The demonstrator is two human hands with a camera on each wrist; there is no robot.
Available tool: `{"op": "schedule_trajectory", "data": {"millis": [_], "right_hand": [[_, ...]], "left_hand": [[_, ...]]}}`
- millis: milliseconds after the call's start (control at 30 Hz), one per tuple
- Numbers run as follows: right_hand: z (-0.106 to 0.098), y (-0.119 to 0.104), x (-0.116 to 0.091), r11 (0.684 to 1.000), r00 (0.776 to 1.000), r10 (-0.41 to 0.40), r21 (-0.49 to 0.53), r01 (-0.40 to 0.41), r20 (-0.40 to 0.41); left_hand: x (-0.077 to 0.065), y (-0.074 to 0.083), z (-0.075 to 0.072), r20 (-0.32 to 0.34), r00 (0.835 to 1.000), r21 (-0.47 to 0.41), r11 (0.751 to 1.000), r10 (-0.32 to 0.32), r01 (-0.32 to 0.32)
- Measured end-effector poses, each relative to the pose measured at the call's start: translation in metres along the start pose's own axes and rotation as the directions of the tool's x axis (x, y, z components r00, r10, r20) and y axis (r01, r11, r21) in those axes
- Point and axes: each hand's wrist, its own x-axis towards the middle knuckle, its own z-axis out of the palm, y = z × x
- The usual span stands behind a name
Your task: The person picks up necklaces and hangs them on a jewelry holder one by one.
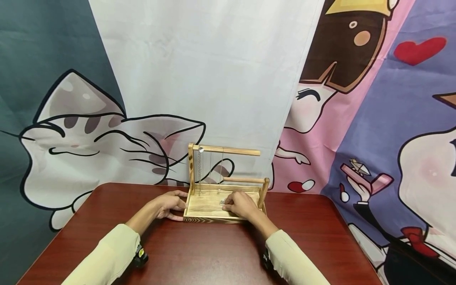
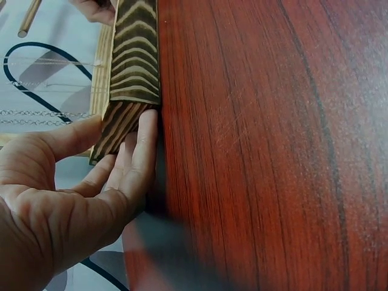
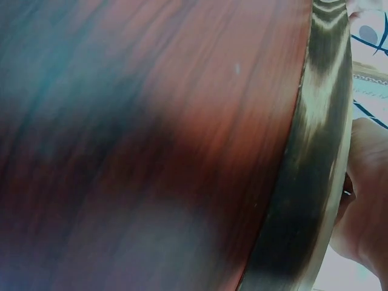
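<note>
A wooden jewelry stand [image 1: 204, 206] with a shallow tray base rests on the table. My left hand [image 1: 171, 204] grips the tray's left end; in the left wrist view the thumb lies at its upper edge and the fingers [image 2: 144, 142] against the end and lower edge. Over the tray floor my right hand [image 1: 239, 204] has its fingers curled, and they pinch a small silvery chain-like piece [image 1: 222, 202]. Only part of the right hand [image 3: 367, 194] shows behind the tray's front wall in the right wrist view, where the fingertips are hidden.
Thin necklaces [image 1: 199, 170] hang from the stand's upper bar [image 1: 231, 151] toward its left side. A lower bar [image 1: 246, 180] joins the right post. The stand is near the back edge of the reddish-brown table [image 1: 199, 253], before a printed cloth backdrop [image 1: 213, 79].
</note>
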Motion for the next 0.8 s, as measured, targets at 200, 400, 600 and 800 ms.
{"op": "schedule_trajectory", "data": {"millis": [200,400,600,800], "right_hand": [[0.015,0.004,0.005,0.997,0.998,0.054,0.048,-0.054,-0.011],[-0.012,-0.024,-0.006,0.994,0.999,0.027,0.107,-0.025,-0.019],[-0.013,-0.013,-0.004,0.939,0.994,0.087,0.328,-0.103,0.061],[-0.042,-0.035,-0.014,0.775,0.956,0.251,0.560,-0.293,0.153]], "left_hand": [[-0.002,0.000,0.001,-0.005,1.000,-0.001,1.000,0.007,-0.007],[-0.002,-0.001,0.001,-0.005,1.000,0.001,1.000,0.009,-0.009],[-0.002,-0.001,0.001,-0.011,1.000,0.010,1.000,0.008,-0.008],[-0.001,-0.001,0.002,-0.013,1.000,0.007,1.000,0.008,-0.008]]}}
